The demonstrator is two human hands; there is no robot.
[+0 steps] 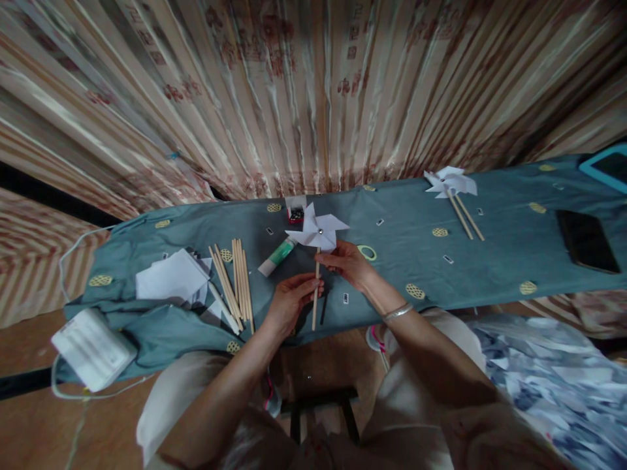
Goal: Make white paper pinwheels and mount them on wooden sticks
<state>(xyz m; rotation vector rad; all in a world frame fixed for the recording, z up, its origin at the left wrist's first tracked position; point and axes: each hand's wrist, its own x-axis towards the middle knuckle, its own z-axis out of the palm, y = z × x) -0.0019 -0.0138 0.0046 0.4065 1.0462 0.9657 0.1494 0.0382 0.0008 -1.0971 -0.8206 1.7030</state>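
Observation:
A white paper pinwheel [318, 230] on a wooden stick stands out in front of me, held in both hands above the table. My left hand [295, 294] pinches the stick around its middle. Higher up, just under the paper blades, my right hand [347, 262] grips the same stick. A dark pin head shows at the centre of the blades. Behind the pinwheel lie a green and white tube [278, 256] and a small red box of dark pins [296, 215]. Beside my right hand rests a pair of scissors with a pale yellow-green handle loop [366, 252], partly hidden.
Left of my hands are several wooden sticks [241, 281] and a stack of white paper [171, 277]. A white power strip [93, 349] sits at the left edge. Other pinwheels [451, 183] lie at the right, near a dark phone [586, 240] and a blue-framed device [607, 168].

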